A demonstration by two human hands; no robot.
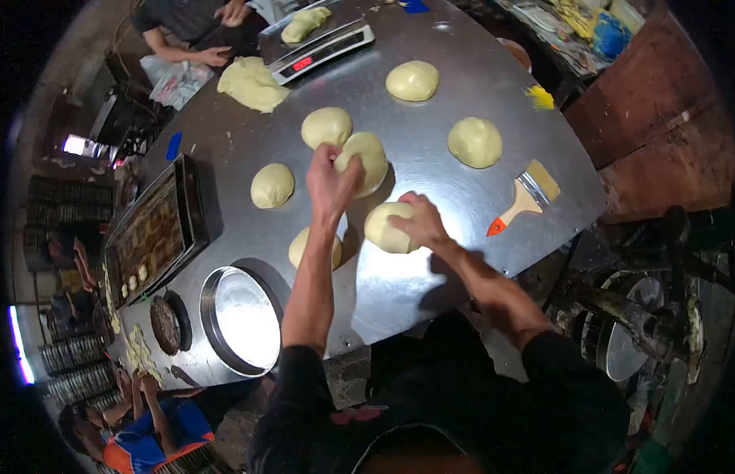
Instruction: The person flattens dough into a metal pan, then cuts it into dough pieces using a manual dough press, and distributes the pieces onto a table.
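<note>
My left hand [333,183] grips a smooth, pale yellow dough ball [368,163], thumb and fingers curled at its left side. Closer to me, my right hand [422,222] wraps over the right side of another dough ball [385,229]. Several similar balls sit around them on the steel table [431,178]. One ball [326,126] lies just beyond my left hand, and another ball [273,186] rests to its left. My left forearm partly hides a ball [303,246]. Farther right are two more, a far ball [412,80] and a right-hand ball [474,143].
A brush [527,196] lies at right. At left stand a round pan [217,304], a dark disc [165,325] and a baking tray [195,225]. A lit scale [324,55] bears dough; a flat dough piece [253,84] lies beside it, near another person's hand [216,56].
</note>
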